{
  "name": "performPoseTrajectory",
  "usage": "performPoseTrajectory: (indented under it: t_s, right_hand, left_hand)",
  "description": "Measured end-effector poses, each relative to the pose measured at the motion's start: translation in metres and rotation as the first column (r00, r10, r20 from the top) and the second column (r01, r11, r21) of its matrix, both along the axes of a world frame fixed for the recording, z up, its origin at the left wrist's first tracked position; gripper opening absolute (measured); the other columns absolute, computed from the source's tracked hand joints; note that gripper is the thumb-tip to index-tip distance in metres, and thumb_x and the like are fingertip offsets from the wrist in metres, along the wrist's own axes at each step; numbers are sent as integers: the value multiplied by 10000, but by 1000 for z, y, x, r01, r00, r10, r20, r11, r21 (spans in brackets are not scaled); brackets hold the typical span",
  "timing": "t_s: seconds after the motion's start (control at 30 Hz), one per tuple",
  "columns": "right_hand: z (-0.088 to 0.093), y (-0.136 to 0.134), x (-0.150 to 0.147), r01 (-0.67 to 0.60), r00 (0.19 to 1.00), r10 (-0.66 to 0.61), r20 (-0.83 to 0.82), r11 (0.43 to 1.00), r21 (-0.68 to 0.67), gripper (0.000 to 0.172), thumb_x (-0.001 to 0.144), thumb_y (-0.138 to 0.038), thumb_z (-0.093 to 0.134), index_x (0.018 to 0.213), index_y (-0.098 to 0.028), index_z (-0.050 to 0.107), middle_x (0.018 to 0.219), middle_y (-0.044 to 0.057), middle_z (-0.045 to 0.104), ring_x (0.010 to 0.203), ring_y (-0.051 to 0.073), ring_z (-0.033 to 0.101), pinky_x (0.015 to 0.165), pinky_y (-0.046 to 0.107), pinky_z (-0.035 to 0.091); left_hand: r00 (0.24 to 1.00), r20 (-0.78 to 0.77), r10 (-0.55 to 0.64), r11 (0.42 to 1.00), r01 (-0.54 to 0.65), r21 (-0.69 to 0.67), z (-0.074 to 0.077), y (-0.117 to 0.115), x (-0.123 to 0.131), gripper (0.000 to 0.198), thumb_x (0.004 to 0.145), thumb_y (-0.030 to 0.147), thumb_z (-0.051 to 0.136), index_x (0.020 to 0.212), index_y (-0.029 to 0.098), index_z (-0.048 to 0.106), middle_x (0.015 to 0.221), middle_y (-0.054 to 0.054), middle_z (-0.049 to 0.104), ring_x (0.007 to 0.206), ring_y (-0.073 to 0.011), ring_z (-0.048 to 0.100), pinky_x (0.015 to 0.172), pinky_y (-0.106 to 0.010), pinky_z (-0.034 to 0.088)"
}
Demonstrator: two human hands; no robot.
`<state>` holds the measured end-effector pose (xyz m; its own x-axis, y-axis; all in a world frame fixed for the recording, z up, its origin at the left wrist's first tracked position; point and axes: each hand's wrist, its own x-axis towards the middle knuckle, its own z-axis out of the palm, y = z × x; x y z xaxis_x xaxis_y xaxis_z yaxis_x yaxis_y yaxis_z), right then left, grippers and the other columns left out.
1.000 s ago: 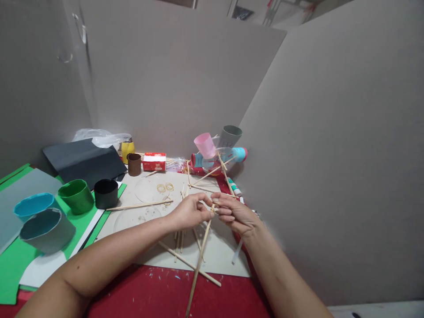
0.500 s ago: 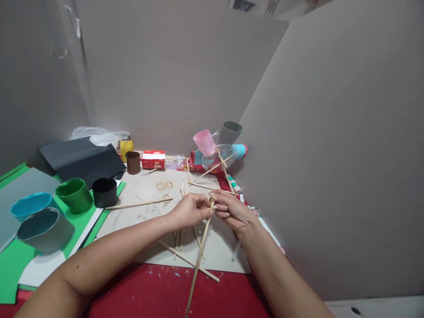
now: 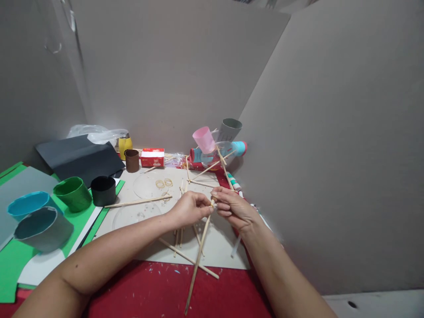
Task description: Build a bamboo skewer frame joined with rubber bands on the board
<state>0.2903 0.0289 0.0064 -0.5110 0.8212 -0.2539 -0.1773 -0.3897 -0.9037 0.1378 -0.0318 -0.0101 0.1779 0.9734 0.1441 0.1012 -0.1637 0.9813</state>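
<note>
My left hand (image 3: 188, 211) pinches the upper end of a thin wooden stick (image 3: 199, 254), fingers closed. The stick slants down toward me over the red cloth. My right hand (image 3: 234, 209) meets it at the same end, thumb and fingertips closed there. A small tan wrapping, like a rubber band (image 3: 212, 203), shows between the fingertips; its details are mostly hidden. More wooden sticks (image 3: 188, 257) lie below the hands, partly covered by them. Loose rubber bands (image 3: 160, 183) rest on the pale board (image 3: 225, 254) beyond my left hand.
Paper cups in green (image 3: 73, 196), black (image 3: 104, 192), blue (image 3: 23, 205) and grey (image 3: 49, 232) stand at left on coloured sheets. At the back are a brown cup (image 3: 132, 162), a red box (image 3: 153, 158) and a stick frame (image 3: 222, 162) near a pink cup (image 3: 203, 139). A grey wall (image 3: 331, 132) closes the right.
Both hands stay together at the stick's end, with slight finger movement. The right hand has shifted a little; the whole view has moved slightly.
</note>
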Motion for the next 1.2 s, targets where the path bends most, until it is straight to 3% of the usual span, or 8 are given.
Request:
performPoseTrajectory:
  t_s: [0.2, 0.33, 0.43, 0.63, 0.8, 1.0, 1.2]
  right_hand:
    - [-3, 6, 10, 35, 984, -85, 153, 952, 304, 295, 634, -312, 791, 853, -172, 651, 630, -36, 556, 408, 20, 337, 365, 149, 204]
    - [3, 7, 24, -133, 963, 8, 271, 884, 448, 308, 681, -307, 773, 958, -190, 710, 669, -22, 574, 477, 51, 384, 417, 183, 278]
    - [7, 5, 31, -269, 927, 99, 361, 846, 460, 308, 721, -341, 755, 979, -175, 726, 620, -22, 549, 494, 66, 388, 436, 195, 295]
    - [5, 6, 31, -381, 886, 192, 421, 819, 429, 243, 722, -360, 755, 856, -162, 712, 667, 10, 613, 503, 76, 457, 425, 187, 328]
    - [7, 4, 29, -357, 898, 191, 397, 844, 401, 217, 694, -342, 776, 744, -152, 684, 648, 9, 629, 474, 67, 486, 415, 172, 365]
    - [4, 7, 31, -289, 938, 201, 282, 903, 318, 296, 645, -337, 819, 837, -145, 702, 629, 1, 634, 411, 47, 459, 358, 154, 344]
    - [-6, 15, 31, -359, 913, 264, 312, 882, 304, 265, 669, -354, 796, 762, -128, 693, 623, 18, 648, 416, 48, 473, 380, 155, 368]
  left_hand:
    - [1000, 5, 17, 999, -17, -45, 4, -3, 0, 91, 713, 205, 628, 668, 129, 606, 594, 14, 577, 539, -90, 496, 539, -210, 365]
    - [1000, 4, 20, 998, -20, -67, 5, -3, 0, 92, 720, 211, 630, 687, 130, 600, 604, 15, 580, 546, -90, 505, 540, -207, 368]
    - [1000, 8, 20, 999, -20, -49, 3, -2, -1, 103, 723, 216, 639, 687, 129, 598, 596, 19, 570, 544, -83, 496, 533, -200, 359]
    - [1000, 20, 4, 999, -3, -44, 1, -1, -2, 155, 719, 264, 666, 683, 130, 597, 590, 17, 573, 532, -82, 495, 519, -197, 352]
    - [1000, 14, 3, 999, -2, -48, 1, -1, -3, 160, 710, 276, 670, 709, 126, 614, 609, 2, 598, 549, -94, 518, 533, -207, 371]
    - [997, 83, 1, 995, 7, -95, 1, 0, -2, 180, 688, 271, 690, 717, 128, 584, 593, 17, 584, 528, -79, 505, 528, -201, 361]
    - [994, 112, 0, 992, 14, -124, 4, -1, -3, 200, 670, 267, 705, 727, 128, 573, 598, 14, 596, 527, -76, 511, 533, -202, 356]
